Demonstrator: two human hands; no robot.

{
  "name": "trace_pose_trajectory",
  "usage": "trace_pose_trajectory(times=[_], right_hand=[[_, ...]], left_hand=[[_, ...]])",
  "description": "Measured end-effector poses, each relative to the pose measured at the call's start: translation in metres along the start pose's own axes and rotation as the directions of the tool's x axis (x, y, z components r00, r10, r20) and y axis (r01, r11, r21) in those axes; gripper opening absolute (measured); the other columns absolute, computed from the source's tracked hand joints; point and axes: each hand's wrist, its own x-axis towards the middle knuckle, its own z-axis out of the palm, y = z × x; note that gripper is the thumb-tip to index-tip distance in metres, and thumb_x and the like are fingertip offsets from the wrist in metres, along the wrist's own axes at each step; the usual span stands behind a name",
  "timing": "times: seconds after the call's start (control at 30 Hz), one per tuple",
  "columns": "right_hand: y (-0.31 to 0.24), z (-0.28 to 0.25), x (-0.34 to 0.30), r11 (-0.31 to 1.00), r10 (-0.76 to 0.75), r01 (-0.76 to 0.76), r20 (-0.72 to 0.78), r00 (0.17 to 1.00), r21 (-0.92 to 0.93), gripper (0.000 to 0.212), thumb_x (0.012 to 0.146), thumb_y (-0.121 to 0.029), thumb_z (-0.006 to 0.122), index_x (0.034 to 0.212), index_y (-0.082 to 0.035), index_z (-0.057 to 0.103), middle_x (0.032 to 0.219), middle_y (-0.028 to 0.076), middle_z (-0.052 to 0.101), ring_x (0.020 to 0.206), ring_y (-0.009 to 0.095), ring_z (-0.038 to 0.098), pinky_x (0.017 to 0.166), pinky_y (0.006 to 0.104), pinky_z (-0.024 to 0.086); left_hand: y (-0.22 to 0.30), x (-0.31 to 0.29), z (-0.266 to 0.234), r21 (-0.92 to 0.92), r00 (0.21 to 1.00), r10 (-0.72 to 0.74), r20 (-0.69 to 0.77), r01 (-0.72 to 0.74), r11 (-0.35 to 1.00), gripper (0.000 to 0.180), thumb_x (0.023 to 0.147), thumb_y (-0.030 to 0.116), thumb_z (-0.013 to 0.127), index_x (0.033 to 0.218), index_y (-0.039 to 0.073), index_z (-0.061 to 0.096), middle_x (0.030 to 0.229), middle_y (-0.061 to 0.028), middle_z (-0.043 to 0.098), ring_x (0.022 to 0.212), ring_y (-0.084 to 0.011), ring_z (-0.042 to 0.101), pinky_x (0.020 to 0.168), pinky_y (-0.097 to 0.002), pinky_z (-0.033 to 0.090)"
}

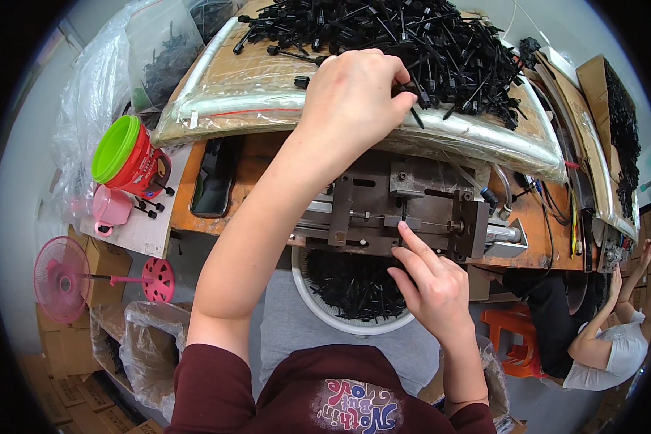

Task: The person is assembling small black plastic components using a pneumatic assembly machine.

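- A pinched fingertip is risked, in judgement, if the metal fixture (340, 217) is actuated while the right hand (434, 286) is placed there; its index fingertip is rested at the near end of a slim black part (403, 210).
- The part could be skewed or lifted out of line if it is pressed unevenly by that finger.
- Several pieces could be dragged off together if stems are tangled in the black heap (441, 43), over whose near edge the left hand (362, 98) is held.
- A loose piece could be dropped into the white basket (354, 327) below if it is let slip at the fixture's near edge.
- The slim part is located in the middle of the fixture; its long axis is pointed away from the body, crosswise to the fixture's length. Which end is its head cannot be told.
- The right hand is loosely opened, thumb and index apart, with nothing seen gripped. The left fingers are curled downward; a dark stem is seen by the thumb, but whether it is pinched cannot be told.
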Motion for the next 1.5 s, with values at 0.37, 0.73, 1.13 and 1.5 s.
trace_pose_trajectory(times=[0.37, 0.73, 1.13, 1.5], right_hand=[[0.023, -0.03, 0.069, 0.978, 0.128, -0.037, -0.448, 0.885, 0.207, 0.016, 0.084, 0.003, 0.07, 0.099, -0.003, 0.069, 0.097, 0.01, 0.07, 0.068, 0.016, 0.063, 0.056, 0.026, 0.049], [0.074, -0.024, 0.15, 0.995, -0.029, -0.006, -0.369, 0.929, -0.095, 0.023, 0.081, -0.015, 0.073, 0.101, -0.006, 0.069, 0.09, 0.008, 0.07, 0.088, 0.028, 0.065, 0.081, 0.039, 0.051], [0.048, -0.045, 0.12, 0.918, 0.201, -0.034, -0.393, 0.897, 0.394, 0.019, 0.081, -0.002, 0.075, 0.1, -0.002, 0.072, 0.079, -0.001, 0.061, 0.064, 0.006, 0.054, 0.059, 0.0211, 0.044], [0.026, -0.06, 0.069, 0.602, 0.529, -0.163, -0.238, 0.814, 0.782, 0.024, 0.085, 0.006, 0.072, 0.109, 0.007, 0.067, 0.09, 0.008, 0.069, 0.081, 0.014, 0.07, 0.073, 0.0237, 0.055]], left_hand=[[0.032, -0.054, -0.046, -0.574, 0.982, -0.168, 0.091, 0.189, 0.797, 0.025, 0.077, 0.005, 0.082, 0.1, 0.0, 0.073, 0.1, -0.0059, 0.064, 0.083, -0.0098, 0.067, 0.069, -0.0204, 0.057], [0.074, -0.161, -0.006, -0.232, 0.99, 0.06, 0.129, -0.028, 0.972, 0.029, 0.072, 0.005, 0.078, 0.1, -0.002, 0.071, 0.126, -0.016, 0.066, 0.084, -0.0231, 0.071, 0.072, -0.031, 0.057], [0.075, -0.17, 0.022, -0.013, 0.99, 0.058, 0.132, -0.056, 0.998, 0.026, 0.07, 0.006, 0.078, 0.094, 0.001, 0.073, 0.122, -0.0133, 0.069, 0.069, -0.0185, 0.067, 0.065, -0.0294, 0.052], [0.074, -0.167, 0.02, -0.044, 0.984, 0.049, 0.171, -0.042, 0.998, 0.026, 0.068, 0.006, 0.079, 0.094, 0.002, 0.073, 0.122, -0.013, 0.069, 0.066, -0.0187, 0.067, 0.062, -0.029, 0.052]])
